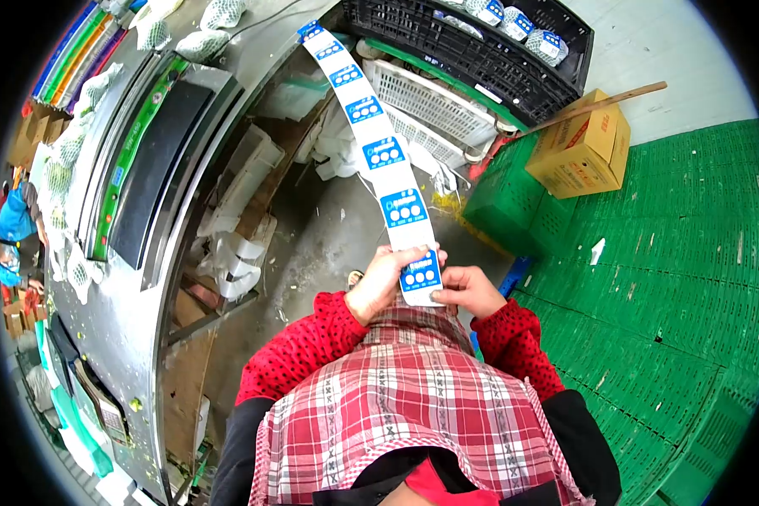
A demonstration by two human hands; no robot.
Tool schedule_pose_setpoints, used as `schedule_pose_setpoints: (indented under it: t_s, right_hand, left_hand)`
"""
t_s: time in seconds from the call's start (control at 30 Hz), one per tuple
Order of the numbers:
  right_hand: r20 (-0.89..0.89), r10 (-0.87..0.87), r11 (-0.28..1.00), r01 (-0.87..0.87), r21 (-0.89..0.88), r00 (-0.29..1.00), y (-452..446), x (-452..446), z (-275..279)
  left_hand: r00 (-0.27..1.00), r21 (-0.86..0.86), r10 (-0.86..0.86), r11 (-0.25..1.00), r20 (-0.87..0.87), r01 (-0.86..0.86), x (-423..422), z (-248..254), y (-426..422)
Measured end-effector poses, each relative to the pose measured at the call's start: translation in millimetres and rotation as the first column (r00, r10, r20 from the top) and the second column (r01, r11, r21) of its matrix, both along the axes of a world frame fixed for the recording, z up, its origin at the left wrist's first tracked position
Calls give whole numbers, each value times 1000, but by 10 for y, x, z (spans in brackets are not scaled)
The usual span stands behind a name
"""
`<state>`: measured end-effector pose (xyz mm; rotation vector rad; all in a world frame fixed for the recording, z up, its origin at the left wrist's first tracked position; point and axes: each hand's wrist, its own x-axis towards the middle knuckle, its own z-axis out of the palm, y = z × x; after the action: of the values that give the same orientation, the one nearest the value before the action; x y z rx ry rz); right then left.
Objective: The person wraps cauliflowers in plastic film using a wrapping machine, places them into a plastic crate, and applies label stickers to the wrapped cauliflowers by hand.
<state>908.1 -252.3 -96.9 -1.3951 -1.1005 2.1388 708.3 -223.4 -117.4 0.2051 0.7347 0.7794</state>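
Observation:
A long strip of blue and white labels (385,153) runs from the table's far corner down to my hands in front of the apron. My left hand (381,282) grips the strip's left edge near its lower end, thumb on top. At the right edge, my right hand (471,291) pinches the same end between thumb and fingers. Between the two hands the last blue label lies face up.
On the left stands a metal table (135,337) with a sealing machine (164,156) and net-wrapped produce (59,177). Ahead are a black crate (481,63) and white baskets (434,101). A cardboard box (580,152) sits by green crates (649,278) at right.

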Motion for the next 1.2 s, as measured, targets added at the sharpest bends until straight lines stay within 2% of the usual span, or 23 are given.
schedule_pose_setpoints:
  t_s: [0.13,0.23,0.33,0.43,0.57,0.67,0.73,0.77,0.87,0.9,0.93,1.0,1.03,1.07,1.1,1.2]
  right_hand:
    - [-30,-29,990,33,140,999,-62,111,-90]
    - [-55,-68,975,78,206,996,-87,194,-102]
    - [-41,-56,976,63,208,998,-63,271,-13]
    - [-38,-26,980,32,195,999,-30,352,-36]
    - [-36,-6,973,14,230,999,-10,408,-46]
    - [-29,14,969,-7,246,999,45,467,-45]
    - [-52,-45,974,55,220,998,123,501,-37]
    - [22,-47,957,38,288,999,234,517,-98]
    - [-24,-134,957,136,257,991,632,341,-86]
    - [20,-32,965,26,260,999,808,292,-207]
    - [-3,-35,967,35,253,999,933,176,-119]
    - [-231,-76,985,109,135,970,1112,-51,-261]
    - [-275,-117,989,137,54,954,1144,-134,-248]
    - [-247,-127,991,132,6,961,1153,-155,-234]
    - [-241,-126,990,138,30,962,1148,-161,-212]
    - [-208,-132,987,148,66,969,1133,-114,-262]
  left_hand:
    - [997,80,33,996,-68,-28,52,179,-108]
    - [995,109,53,993,-80,-44,136,86,-262]
    - [991,103,103,990,-83,-94,286,80,-426]
    - [968,22,225,974,-108,-224,421,92,-474]
    - [919,122,281,959,-278,-256,545,-53,-427]
    - [915,140,292,955,-278,-262,579,-55,-419]
    - [922,127,276,960,-270,-250,594,-49,-417]
    - [920,123,280,959,-275,-255,610,-42,-419]
    - [909,113,263,964,-322,-239,623,21,-417]
    - [902,112,276,961,-332,-253,635,26,-415]
    - [896,124,281,959,-344,-254,636,-13,-415]
    - [882,140,265,964,-390,-228,641,-13,-397]
    - [882,143,254,966,-398,-213,650,-9,-388]
    - [870,151,230,972,-435,-181,651,-98,-382]
    - [866,187,264,961,-424,-202,633,-167,-368]
    - [817,200,385,922,-430,-330,479,-277,-130]
